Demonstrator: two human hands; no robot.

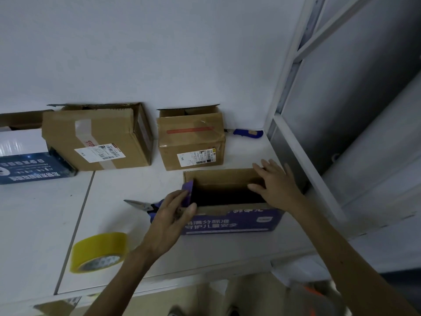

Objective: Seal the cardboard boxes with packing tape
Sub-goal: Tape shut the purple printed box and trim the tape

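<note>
Purple cardboard box (232, 222) open-topped by the right edge of the counter (109, 201), a hand at each end.
Left hand (169, 215) pinching the upright purple end flap (188, 190) between thumb and curled fingers (182, 193); right hand (275, 183) laid over the box's right end with fingers straight and spread, gripping nothing. Probably closing the flaps ahead of taping. Fold both short end flaps down first, then bring the long flaps together edge to edge and pin the seam flat with one palm. Only then reach for the yellow tape roll (100, 252) near the front edge and the scissors (139, 204) just left of the box. Larger brown box (98, 137) and smaller brown box (191, 142) at the back edge.
</note>
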